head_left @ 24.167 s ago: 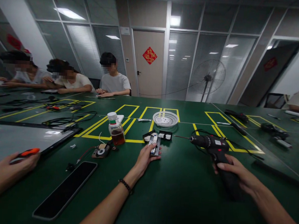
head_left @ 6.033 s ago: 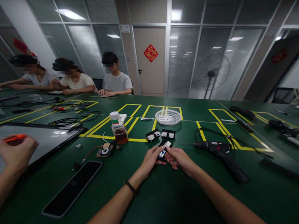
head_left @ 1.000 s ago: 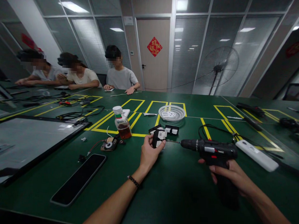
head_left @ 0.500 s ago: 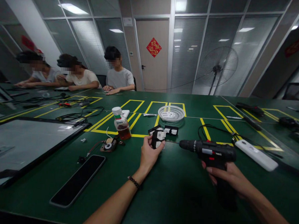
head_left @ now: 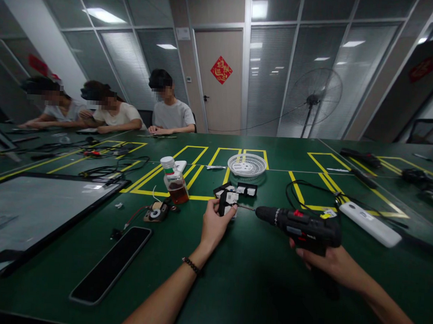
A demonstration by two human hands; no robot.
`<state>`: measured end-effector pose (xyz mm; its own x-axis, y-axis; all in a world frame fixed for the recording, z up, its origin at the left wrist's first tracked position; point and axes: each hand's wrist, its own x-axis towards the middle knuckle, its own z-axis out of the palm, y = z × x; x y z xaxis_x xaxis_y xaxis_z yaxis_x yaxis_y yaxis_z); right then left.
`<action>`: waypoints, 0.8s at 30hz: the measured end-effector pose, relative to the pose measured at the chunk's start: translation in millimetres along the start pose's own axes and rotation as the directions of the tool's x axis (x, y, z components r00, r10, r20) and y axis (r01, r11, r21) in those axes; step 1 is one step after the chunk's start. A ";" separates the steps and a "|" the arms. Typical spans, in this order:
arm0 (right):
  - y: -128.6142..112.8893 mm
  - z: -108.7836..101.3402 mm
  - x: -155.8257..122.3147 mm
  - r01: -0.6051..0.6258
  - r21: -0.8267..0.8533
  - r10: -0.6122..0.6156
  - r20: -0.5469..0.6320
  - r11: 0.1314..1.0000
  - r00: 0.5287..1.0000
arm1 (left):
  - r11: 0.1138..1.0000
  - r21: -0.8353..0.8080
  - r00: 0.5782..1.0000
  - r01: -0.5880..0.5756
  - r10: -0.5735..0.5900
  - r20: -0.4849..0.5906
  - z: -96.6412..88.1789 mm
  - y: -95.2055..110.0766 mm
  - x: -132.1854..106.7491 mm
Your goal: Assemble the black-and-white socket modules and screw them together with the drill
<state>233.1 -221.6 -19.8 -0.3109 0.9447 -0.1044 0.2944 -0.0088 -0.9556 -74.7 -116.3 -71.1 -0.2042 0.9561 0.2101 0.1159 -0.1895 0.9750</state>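
My left hand (head_left: 216, 221) is closed around a small black and white part (head_left: 229, 199), thumb pressed on its near side. My right hand (head_left: 327, 259) grips a black cordless drill (head_left: 300, 227) by its handle, the body tilted with the chuck pointing left. A thin bit (head_left: 246, 207) runs from the chuck to the right side of the part; whether its tip is inside the part I cannot make out. Just beyond my left fingers lie more black and white pieces, one a small black block (head_left: 247, 189) with white inserts.
A bottle of brown liquid (head_left: 175, 181) and a small coil device (head_left: 158, 211) stand left of my left hand. Nearer lies a phone (head_left: 112, 263). Behind the parts is a white basket (head_left: 247, 172); a white power strip (head_left: 370, 224) lies right. Three people sit far left.
The drill's rear has dropped and its body now tilts more, with my right hand lower. My left hand still holds the part in nearly the same place.
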 end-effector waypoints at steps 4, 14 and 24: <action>-2.3 -1.1 -1.1 -0.010 -0.034 0.009 -0.006 0.999 1.000 | 1.000 -0.022 1.000 0.019 -0.018 0.010 0.0 0.2 -0.3; -7.3 -0.4 0.8 0.036 0.041 -0.036 -0.005 0.998 0.999 | 0.999 0.005 0.999 -0.034 0.034 0.004 0.7 3.0 -2.2; -4.3 1.1 4.0 0.064 0.048 -0.064 -0.007 0.997 0.998 | 0.999 -0.001 0.999 -0.046 0.046 -0.009 2.0 2.6 -2.3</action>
<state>229.6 -218.2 -16.4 -0.3228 0.9456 -0.0409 0.2300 0.0364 -0.9725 -72.0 -118.6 -69.2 -0.2073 0.9444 0.2552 0.1237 -0.2335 0.9645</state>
